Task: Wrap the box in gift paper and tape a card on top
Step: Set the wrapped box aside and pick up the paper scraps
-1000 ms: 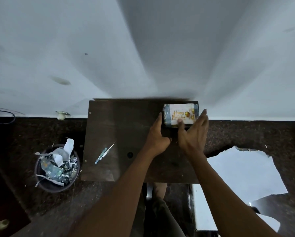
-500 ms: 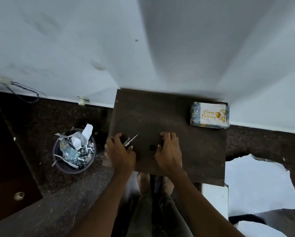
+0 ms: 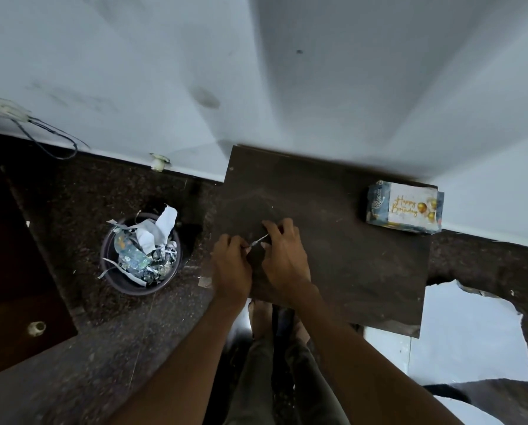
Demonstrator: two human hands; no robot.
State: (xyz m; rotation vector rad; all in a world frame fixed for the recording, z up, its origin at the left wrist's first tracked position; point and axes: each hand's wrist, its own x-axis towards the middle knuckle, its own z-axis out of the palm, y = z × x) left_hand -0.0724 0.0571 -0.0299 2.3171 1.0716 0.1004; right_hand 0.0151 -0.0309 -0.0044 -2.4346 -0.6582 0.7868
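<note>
Box (image 3: 403,208) wrapped, card (image 3: 411,205) on top, sits far right corner of tabletop (image 3: 348,256); task looks done; left hand (image 3: 230,265) and right hand (image 3: 282,256) pinch paper scrap (image 3: 257,240), likely cleanup

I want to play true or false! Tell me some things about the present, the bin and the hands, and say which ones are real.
1. The wrapped box sits at the far right corner of the dark board. True.
2. The card on top says Happy Birthday. True.
3. The bin is empty. False: it is full of paper scraps.
4. Both hands are holding the box. False: the left hand and right hand pinch a thin paper strip between them, away from the box.
5. The bin stands on the floor left of the board. True.
</note>
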